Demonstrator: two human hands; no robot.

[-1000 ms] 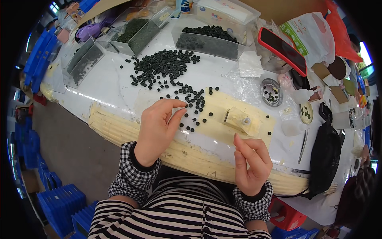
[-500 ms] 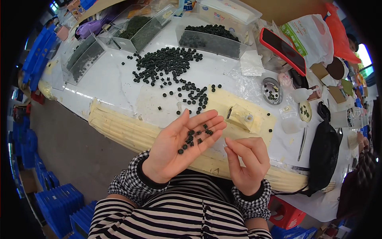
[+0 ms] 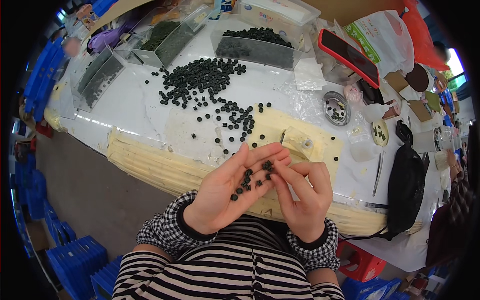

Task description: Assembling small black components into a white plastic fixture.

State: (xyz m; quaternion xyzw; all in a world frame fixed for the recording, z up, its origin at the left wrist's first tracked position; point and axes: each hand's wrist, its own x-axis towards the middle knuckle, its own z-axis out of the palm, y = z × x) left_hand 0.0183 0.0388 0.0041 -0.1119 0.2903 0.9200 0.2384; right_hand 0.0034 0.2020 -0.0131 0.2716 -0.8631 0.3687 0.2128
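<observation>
My left hand (image 3: 220, 192) lies palm up, lightly cupped, with several small black spool-shaped parts (image 3: 248, 173) resting on its palm and fingers. Some show a round end, others a grooved side. My right hand (image 3: 306, 197) reaches over the left fingers, its thumb and index finger bent in a pinch beside a black part (image 3: 268, 176). Whether anything sits between those fingertips I cannot make out. Beyond the hands, a yellowish block with a small round fitting (image 3: 303, 143) stands on a cream sheet (image 3: 325, 155). A pile of the same black parts (image 3: 197, 77) spreads over the white table.
Clear bins (image 3: 255, 54) of black parts line the far side, with a red-cased phone (image 3: 348, 56) leaning there. A round dish (image 3: 337, 108), tweezers (image 3: 378, 174) and a black bag (image 3: 407, 180) lie to the right. Cream padding (image 3: 145, 157) covers the near edge.
My right hand has moved up and left, its fingertips now at the left fingers. The parts in my left palm have shifted, with some bunched near the fingertips. The view has moved slightly.
</observation>
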